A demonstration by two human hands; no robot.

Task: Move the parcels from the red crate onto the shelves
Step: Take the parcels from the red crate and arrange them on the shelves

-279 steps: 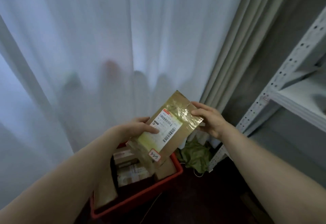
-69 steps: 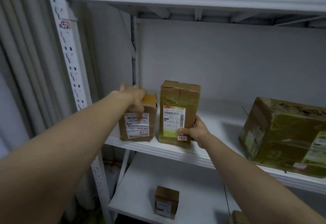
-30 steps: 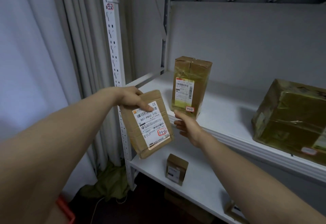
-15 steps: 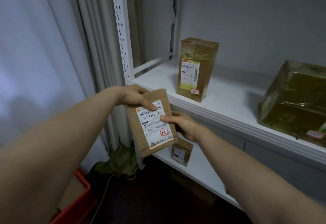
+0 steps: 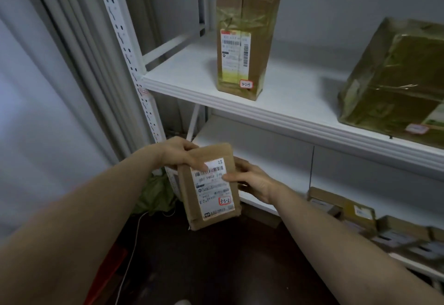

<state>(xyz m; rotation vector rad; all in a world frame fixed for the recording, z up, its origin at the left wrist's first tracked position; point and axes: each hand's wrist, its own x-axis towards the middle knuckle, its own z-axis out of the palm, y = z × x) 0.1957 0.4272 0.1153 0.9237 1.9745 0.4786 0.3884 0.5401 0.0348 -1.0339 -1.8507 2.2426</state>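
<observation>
White shelves beyond the fingers; left hand and right hand pinch the parcel by its upper edges, so a loosened thumb could drop it.

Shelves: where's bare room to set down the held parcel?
Upper shelf: bare between the tall parcel and the big taped box, and between the left post and the tall parcel. Lower shelf: bare at the back, past the held parcel; crowded with small boxes at its right front.
</observation>
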